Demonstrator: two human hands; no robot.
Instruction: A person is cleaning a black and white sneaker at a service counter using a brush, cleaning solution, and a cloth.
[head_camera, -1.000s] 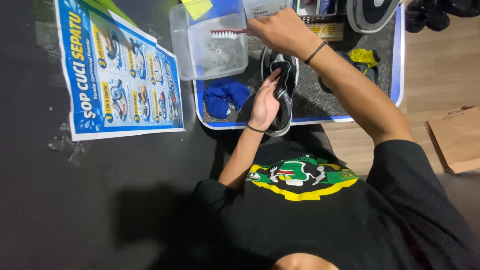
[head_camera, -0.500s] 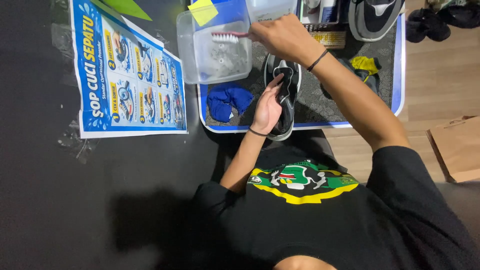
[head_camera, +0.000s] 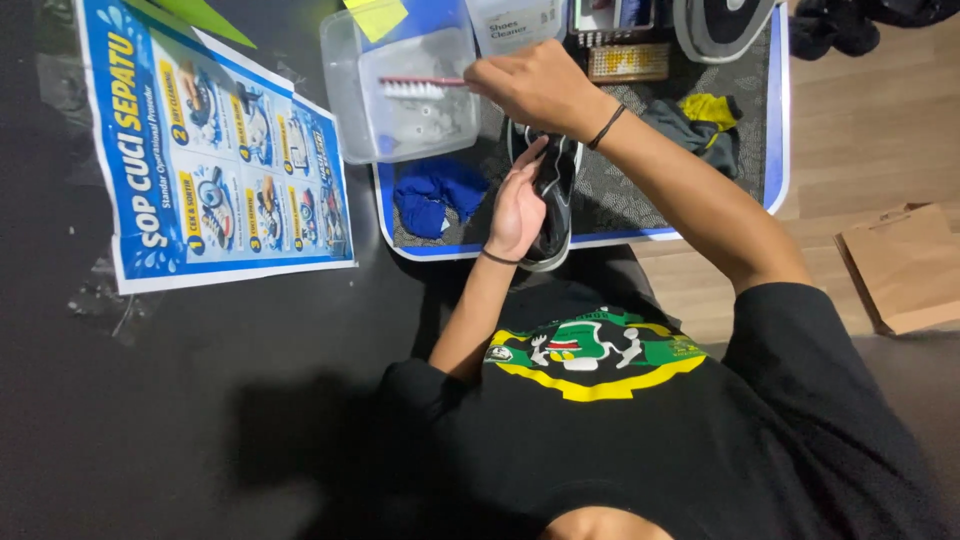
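Note:
My left hand (head_camera: 517, 210) grips a black shoe (head_camera: 553, 190) with white trim, holding it on its side at the near edge of a blue-rimmed tray (head_camera: 775, 130). My right hand (head_camera: 530, 85) is closed on the red handle of a toothbrush (head_camera: 415, 86). Its white bristles hang over a clear plastic tub (head_camera: 400, 95) at the tray's left corner, a little above the tub's bottom. A crumpled blue cloth (head_camera: 432, 195) lies on the tray just left of the shoe.
A blue illustrated poster (head_camera: 215, 150) lies on the black floor at left. At the tray's far side sit a cleaner bottle (head_camera: 515, 22), a wooden brush (head_camera: 627, 60), a second shoe (head_camera: 720, 25) and a yellow-grey cloth (head_camera: 705, 112). A brown paper bag (head_camera: 900, 265) stands on the wood floor at right.
The brush head has stayed over the tub while the handle turned slightly in my right hand. The view has shifted left and down. My left hand keeps its hold on the shoe.

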